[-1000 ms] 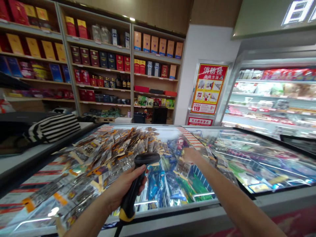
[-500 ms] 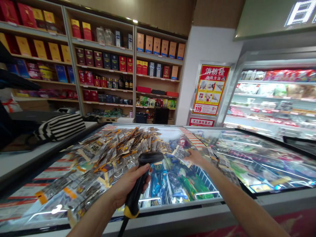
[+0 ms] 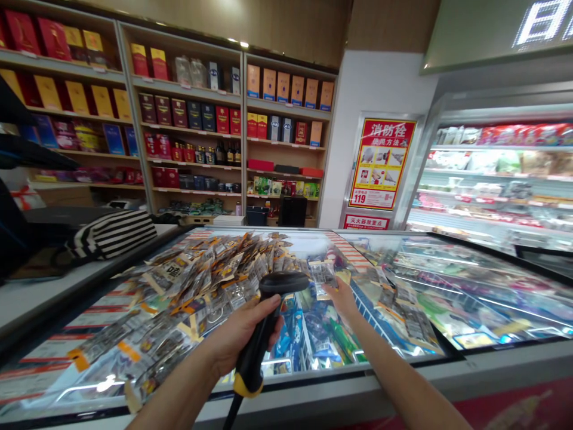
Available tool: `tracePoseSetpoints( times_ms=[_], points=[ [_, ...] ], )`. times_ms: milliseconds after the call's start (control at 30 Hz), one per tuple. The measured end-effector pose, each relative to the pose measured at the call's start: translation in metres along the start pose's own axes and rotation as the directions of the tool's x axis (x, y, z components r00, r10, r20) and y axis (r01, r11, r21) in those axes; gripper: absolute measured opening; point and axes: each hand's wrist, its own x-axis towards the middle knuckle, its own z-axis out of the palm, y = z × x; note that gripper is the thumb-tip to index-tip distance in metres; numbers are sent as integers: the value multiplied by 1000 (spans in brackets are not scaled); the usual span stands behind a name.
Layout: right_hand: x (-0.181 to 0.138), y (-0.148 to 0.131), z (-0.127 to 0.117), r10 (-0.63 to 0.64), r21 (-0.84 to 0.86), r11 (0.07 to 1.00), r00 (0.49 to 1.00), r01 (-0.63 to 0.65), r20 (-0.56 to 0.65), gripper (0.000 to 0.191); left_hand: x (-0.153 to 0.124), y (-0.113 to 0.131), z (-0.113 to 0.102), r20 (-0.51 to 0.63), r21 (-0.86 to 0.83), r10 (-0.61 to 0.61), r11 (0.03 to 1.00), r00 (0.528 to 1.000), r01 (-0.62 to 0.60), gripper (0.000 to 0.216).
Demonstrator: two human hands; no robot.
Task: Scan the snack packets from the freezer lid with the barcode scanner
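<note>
My left hand [image 3: 239,334] is wrapped round the black and yellow handle of a barcode scanner [image 3: 268,316], whose head points away from me over the chest freezer [image 3: 403,382]. My right hand [image 3: 342,297] pinches a small clear snack packet [image 3: 323,276] and holds it upright just right of the scanner head. A big heap of similar orange and silver packets [image 3: 197,280] lies on the freezer's glass lid to the left. A smaller row of packets [image 3: 403,304] lies on the lid to the right.
Below the hands an open gap in the freezer shows blue and green frozen goods [image 3: 313,334]. A striped bag [image 3: 111,233] rests on the counter at left. Shelves of boxed goods [image 3: 192,113] line the back wall. A chilled display case [image 3: 496,173] stands at right, beside a red sign [image 3: 380,161].
My right hand has picked a packet off the right-hand row and brought it left and up beside the scanner head. The scanner has risen a little.
</note>
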Motion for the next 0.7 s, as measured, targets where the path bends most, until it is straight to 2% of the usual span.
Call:
tracePoseSetpoints(
  times_ms=[167, 300, 400, 567, 700],
  points=[
    [-1, 1, 1, -11, 19, 1000, 1000, 11, -2, 31, 5, 0, 1, 36, -18, 19, 1000, 999, -18, 26],
    [-2, 4, 1, -23, -5, 1000, 1000, 23, 8, 31, 6, 1, 0, 27, -36, -4, 999, 1000, 5, 26],
    [1, 9, 3, -19, -42, 999, 999, 18, -28, 34, 6, 2, -2, 0, -35, -14, 999, 1000, 14, 26],
    [24, 8, 13, 35, -263, 962, 988, -74, -151, 49, 5, 2, -7, -92, -36, -26, 999, 995, 22, 26],
    [44, -4, 34, 99, -477, 866, 987, -149, -129, 45, 4, -1, -18, -130, -20, 0, 1000, 992, -2, 26]
  ],
)
